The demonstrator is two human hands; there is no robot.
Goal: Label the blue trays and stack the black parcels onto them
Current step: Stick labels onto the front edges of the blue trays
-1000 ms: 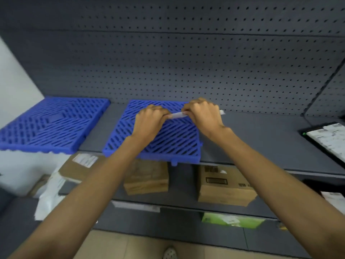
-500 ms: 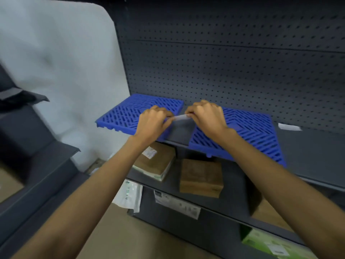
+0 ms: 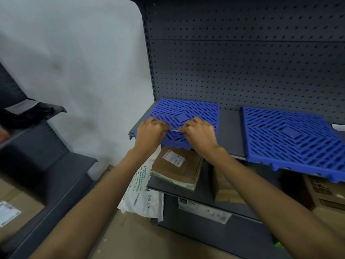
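Two blue slatted trays lie on the dark shelf: a left tray (image 3: 188,114) and a right tray (image 3: 291,139). My left hand (image 3: 151,133) and my right hand (image 3: 199,135) hover over the front of the left tray. Between them they pinch a small white label strip (image 3: 174,130), one end in each hand. A black parcel (image 3: 31,114) lies on another shelf at the far left.
A pegboard back wall rises behind the trays. Below the shelf sit brown cardboard parcels (image 3: 177,165), a white plastic mailer (image 3: 143,195) and more boxes (image 3: 326,193) at right. A white slip (image 3: 338,127) lies by the right tray. A second dark rack (image 3: 56,174) stands at left.
The view has swung left. Both hands, still pinching the label strip, moved from the right tray across the gap to over the left tray.
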